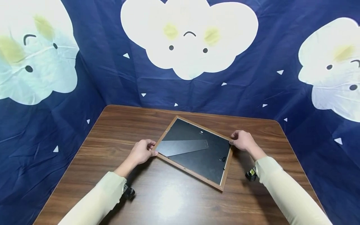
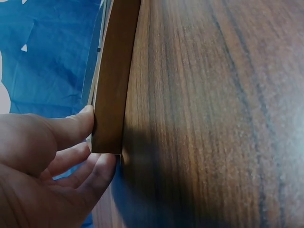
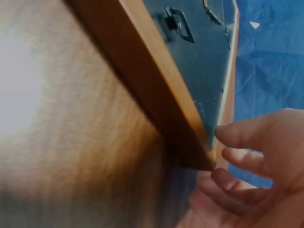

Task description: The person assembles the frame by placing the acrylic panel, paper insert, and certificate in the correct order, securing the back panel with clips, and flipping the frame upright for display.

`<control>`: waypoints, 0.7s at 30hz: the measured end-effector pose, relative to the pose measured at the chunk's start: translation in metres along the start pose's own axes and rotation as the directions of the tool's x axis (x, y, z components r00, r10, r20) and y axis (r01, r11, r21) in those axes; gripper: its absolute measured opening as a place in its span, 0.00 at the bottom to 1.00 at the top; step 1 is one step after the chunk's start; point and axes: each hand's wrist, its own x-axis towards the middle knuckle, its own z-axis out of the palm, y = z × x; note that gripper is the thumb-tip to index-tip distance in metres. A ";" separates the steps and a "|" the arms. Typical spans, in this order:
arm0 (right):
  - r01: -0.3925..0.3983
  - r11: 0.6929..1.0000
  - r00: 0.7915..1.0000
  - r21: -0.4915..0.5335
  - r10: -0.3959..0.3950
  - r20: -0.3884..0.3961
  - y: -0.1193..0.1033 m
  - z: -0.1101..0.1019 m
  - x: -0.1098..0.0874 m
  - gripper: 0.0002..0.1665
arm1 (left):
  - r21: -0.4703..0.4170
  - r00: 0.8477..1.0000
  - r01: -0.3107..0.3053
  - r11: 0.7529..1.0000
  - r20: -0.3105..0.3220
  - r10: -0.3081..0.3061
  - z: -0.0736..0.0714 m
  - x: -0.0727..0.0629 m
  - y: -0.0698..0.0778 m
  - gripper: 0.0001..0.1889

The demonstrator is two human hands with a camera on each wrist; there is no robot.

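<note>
A picture frame [image 1: 197,165] with a wooden border lies back side up on the table, turned at an angle. Its black backing carries a folded stand leg [image 1: 182,147] and a small metal hanger [image 1: 224,159]. At the left corner, my left hand [image 1: 140,152] pinches the border, thumb on top; in the left wrist view, fingertips reach under the frame [image 2: 114,80]. My right hand [image 1: 244,140] holds the opposite corner. From the right wrist view, its thumb [image 3: 237,135] rests at the corner while the other fingers curl beside and below the edge.
The frame is on a brown wood-grain table [image 1: 118,125] with rounded far corners. A dark blue cloth [image 1: 112,78] with white clouds and small triangles hangs behind and along both sides. Small dark wrist cameras [image 1: 128,192] are strapped below both sleeves.
</note>
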 end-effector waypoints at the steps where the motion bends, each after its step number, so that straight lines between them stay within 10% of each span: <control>1: -0.034 0.999 0.999 0.037 0.033 0.013 0.001 0.001 -0.002 0.17 | 0.004 1.000 -0.003 1.000 -0.002 0.003 0.000 -0.001 -0.001 0.20; 7: -0.151 0.932 0.988 0.330 0.129 0.088 0.001 0.006 -0.005 0.22 | 0.016 1.000 0.020 1.000 -0.001 -0.020 -0.002 -0.007 0.000 0.20; 21: -0.190 0.798 0.982 0.572 0.153 0.112 0.009 0.011 0.011 0.30 | 0.016 0.995 0.035 0.999 0.094 -0.036 -0.003 -0.029 0.011 0.20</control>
